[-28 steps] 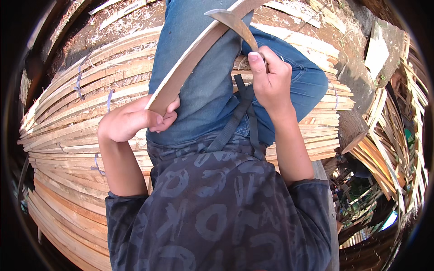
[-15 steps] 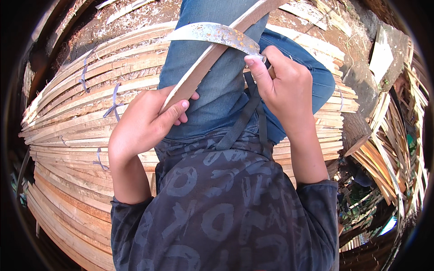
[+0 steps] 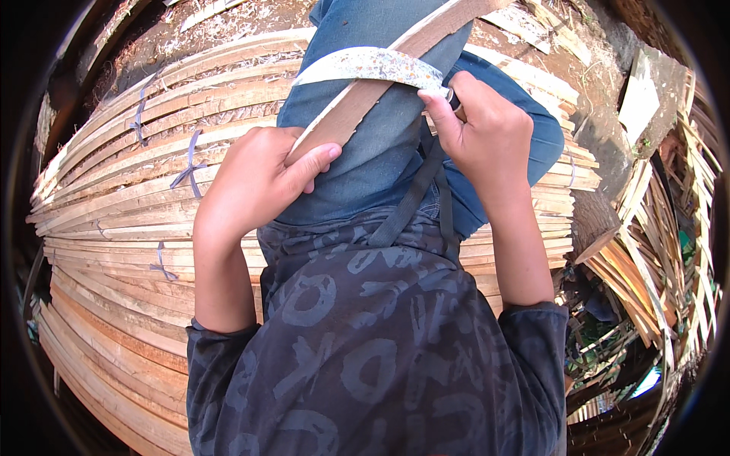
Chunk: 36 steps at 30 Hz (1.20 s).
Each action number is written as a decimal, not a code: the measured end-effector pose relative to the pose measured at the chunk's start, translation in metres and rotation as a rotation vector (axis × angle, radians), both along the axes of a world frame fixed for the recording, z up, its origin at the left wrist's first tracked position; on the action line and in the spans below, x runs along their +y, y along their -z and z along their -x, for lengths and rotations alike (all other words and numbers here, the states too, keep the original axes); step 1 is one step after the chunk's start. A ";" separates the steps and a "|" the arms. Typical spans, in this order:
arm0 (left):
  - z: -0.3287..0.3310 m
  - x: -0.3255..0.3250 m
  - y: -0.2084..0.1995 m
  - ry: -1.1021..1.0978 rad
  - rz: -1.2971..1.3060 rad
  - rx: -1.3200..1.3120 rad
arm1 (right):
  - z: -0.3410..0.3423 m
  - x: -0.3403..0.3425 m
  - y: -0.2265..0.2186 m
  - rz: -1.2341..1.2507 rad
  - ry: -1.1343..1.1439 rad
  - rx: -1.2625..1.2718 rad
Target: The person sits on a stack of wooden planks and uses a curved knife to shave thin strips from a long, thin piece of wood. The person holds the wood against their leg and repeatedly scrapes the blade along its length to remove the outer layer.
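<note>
1. Bamboo is what I see everywhere: a long flat bamboo strip (image 3: 357, 102) runs slantwise across my lap, from the left hand up toward the top edge of the view.
2. My left hand (image 3: 255, 182) is closed round the lower end of that strip, its fingers (image 3: 312, 161) curled over the edge and the thumb tucked beneath.
3. My right hand (image 3: 483, 137) is clenched on the handle of a curved blade (image 3: 369, 64), which is hidden inside the fist.
4. That blade lies flat across the strip, touching it, its pale speckled metal arching from the right hand toward the left.
5. Both hands sit above blue jeans (image 3: 384, 144), and the strip crosses the thigh.
6. A dark strap (image 3: 414, 201) hangs down from near the right hand over the jeans to the hem of the patterned dark shirt (image 3: 365, 349).
7. Beneath me lies a broad stack of split bamboo slats (image 3: 129, 213), tied here and there with bluish cord (image 3: 186, 163).
8. To the right, looser slats and offcuts (image 3: 654, 251) lie in a heap, well apart from the hands.
</note>
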<state>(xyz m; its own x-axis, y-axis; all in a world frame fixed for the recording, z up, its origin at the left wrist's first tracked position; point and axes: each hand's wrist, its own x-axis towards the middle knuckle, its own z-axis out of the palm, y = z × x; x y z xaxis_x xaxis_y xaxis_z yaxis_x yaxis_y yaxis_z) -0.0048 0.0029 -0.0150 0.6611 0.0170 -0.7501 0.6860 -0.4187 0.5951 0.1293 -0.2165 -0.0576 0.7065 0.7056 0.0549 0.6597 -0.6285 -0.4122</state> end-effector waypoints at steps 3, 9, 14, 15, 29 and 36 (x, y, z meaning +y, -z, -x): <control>-0.001 0.001 0.002 0.005 0.027 -0.013 | -0.004 -0.006 0.003 0.021 0.018 -0.047; 0.001 0.002 0.005 -0.016 0.073 -0.039 | -0.008 -0.008 0.006 -0.001 0.018 -0.090; -0.001 0.003 0.005 -0.013 0.096 -0.044 | -0.009 -0.010 0.008 0.010 0.039 -0.093; -0.002 0.002 0.005 -0.011 0.100 -0.047 | -0.009 -0.010 0.007 0.012 0.048 -0.087; 0.003 -0.012 0.009 -0.041 0.007 -0.114 | 0.015 -0.004 -0.006 0.047 0.092 0.058; 0.002 -0.012 0.008 -0.017 -0.007 -0.102 | 0.000 -0.013 -0.001 0.057 0.095 -0.046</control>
